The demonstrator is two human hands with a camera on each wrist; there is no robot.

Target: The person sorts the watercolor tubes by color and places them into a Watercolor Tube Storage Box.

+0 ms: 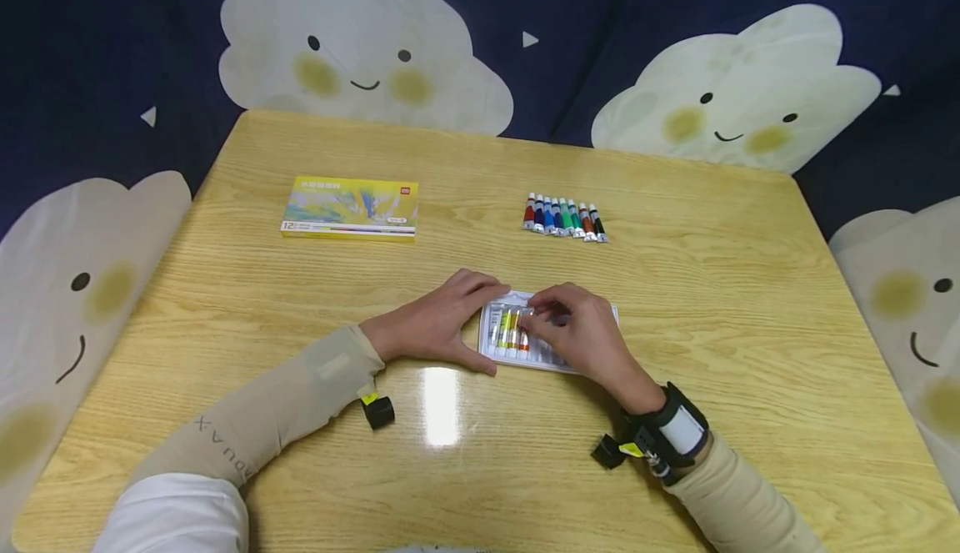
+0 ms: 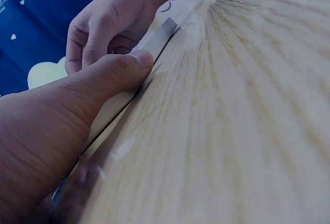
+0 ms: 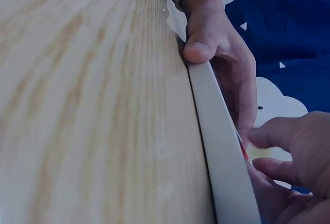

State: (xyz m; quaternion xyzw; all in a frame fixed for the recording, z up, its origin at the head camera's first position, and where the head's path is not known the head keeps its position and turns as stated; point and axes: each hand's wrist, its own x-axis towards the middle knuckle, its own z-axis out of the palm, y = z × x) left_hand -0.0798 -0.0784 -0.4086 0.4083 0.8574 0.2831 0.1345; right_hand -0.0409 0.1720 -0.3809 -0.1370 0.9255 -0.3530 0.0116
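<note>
A white tray (image 1: pixel 547 364) of small paint tubes lies on the table in front of the person. Several tubes (image 1: pixel 513 334) fill its left part, their labels pale, yellow and orange-red. The left hand (image 1: pixel 442 319) grips the tray's left end, thumb at the near edge, fingers at the far edge. Over the middle of the tray is the right hand (image 1: pixel 585 332), its thumb and forefinger bent beside the orange-red tube. In the right wrist view a gap shows between these fingertips, near a bit of red (image 3: pixel 243 152). The right hand hides much of the tray's right part.
A row of paint tubes (image 1: pixel 562 218), red, blue, green, brown and black, lies behind the tray. A yellow paint box (image 1: pixel 350 208) lies at the back left of the wooden table (image 1: pixel 720 286). Behind hangs a dark blue cloth (image 1: pixel 570 36) with smiling clouds.
</note>
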